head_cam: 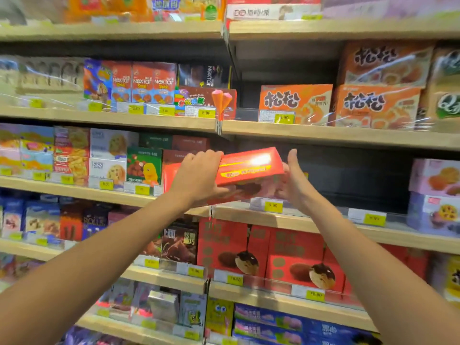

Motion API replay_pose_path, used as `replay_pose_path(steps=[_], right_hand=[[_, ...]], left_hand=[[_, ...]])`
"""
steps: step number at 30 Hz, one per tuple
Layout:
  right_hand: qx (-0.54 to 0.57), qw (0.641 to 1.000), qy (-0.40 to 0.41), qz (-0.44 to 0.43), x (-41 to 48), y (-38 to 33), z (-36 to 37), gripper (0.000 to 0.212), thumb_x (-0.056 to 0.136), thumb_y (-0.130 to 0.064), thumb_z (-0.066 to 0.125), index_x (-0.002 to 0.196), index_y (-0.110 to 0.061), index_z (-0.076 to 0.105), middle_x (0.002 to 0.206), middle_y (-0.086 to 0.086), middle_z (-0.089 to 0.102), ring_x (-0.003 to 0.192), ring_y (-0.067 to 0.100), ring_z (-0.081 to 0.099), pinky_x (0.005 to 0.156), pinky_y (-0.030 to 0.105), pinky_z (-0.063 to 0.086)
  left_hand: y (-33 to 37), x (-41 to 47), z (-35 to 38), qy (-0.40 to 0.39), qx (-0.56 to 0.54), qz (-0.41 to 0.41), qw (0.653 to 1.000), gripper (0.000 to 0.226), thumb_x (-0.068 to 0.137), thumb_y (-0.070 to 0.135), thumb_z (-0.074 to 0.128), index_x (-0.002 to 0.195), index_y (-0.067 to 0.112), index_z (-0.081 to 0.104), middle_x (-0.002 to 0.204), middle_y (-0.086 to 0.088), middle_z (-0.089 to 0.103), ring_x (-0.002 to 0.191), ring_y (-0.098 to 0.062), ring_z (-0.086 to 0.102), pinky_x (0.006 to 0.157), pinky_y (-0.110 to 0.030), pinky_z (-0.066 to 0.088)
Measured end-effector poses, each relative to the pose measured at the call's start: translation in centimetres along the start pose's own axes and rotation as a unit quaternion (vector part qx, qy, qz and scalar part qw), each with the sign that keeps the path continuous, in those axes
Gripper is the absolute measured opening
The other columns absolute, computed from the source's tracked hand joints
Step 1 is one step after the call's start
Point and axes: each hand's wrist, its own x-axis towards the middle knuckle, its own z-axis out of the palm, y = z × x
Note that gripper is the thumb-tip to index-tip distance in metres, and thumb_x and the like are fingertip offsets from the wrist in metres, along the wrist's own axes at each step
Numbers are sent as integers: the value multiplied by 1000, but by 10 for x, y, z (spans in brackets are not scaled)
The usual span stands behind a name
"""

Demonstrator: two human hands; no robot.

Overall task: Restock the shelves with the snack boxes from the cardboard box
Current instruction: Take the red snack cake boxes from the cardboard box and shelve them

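Both arms reach up and out from the bottom corners, meeting at the middle shelf. The left hand [199,175] comes over the top of the red snack box [249,168], fingers curled down over its left end and gripping it. The right hand [295,178] is pressed against the box's right end, thumb sticking straight up, and the other fingers look tucked under and behind the box (pretty blurry there, so take that loosely). So it's a two-handed hold, with the box tilted a bit and hanging just above the front edge of the shelf [311,225], right over the yellow 9.90 price tag [273,206].

Behind the box the shelf bay is dark. Just to its left sits a green box [144,165] with a yellow character on it, and way off to the right are stacked purple boxes [434,175]. One level down: big red boxes with chocolate-dipped balls [231,250]. One level up: orange boxes with black lettering [296,103] and a row of Nextar boxes [144,83].
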Motion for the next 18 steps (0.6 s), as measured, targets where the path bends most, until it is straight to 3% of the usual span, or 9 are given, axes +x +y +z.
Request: replay_pose_path(steps=[3,6,9,12,15,18], right_hand=[[77,990,-25,118,1,-8,-9,74,87,-73,25,113,-15,63,99,8,72,87,21,69,69,32,52],[77,977,-8,200,4,-6,-17,56,83,-64,53,109,-16,64,100,12,71,89,27,68,76,39,54],[80,970,5,230,3,1,-20,51,79,-48,68,115,-14,62,99,12,71,87,27,68,74,39,55],[135,976,29,168,1,11,-19,39,83,-37,67,113,-12,60,94,11,72,83,26,68,75,40,55],[166,978,73,108,0,20,-22,25,88,-31,61,106,-14,61,82,5,74,72,21,70,69,38,54],[182,974,101,87,-2,23,-31,19,91,-30,56,102,-15,60,83,4,72,71,20,69,68,39,54]], left_hand=[[5,-4,11,134,102,118,979,64,75,59,59,117,12,48,104,-6,61,88,-25,58,76,-37,38],[8,-7,16,221,110,187,951,46,84,36,40,119,8,47,108,-8,62,96,-25,48,82,-37,33],[5,-9,24,217,113,203,948,51,82,35,38,125,7,42,120,-10,48,104,-25,42,91,-40,31],[0,-9,32,150,99,243,953,64,81,51,40,128,8,37,125,-9,38,110,-26,39,98,-42,29],[-5,-9,28,108,42,194,974,66,86,59,35,130,10,37,131,-11,46,117,-26,41,103,-44,28],[-12,-5,18,68,-43,31,996,63,90,53,37,136,10,34,139,-12,44,125,-28,43,106,-46,31]])
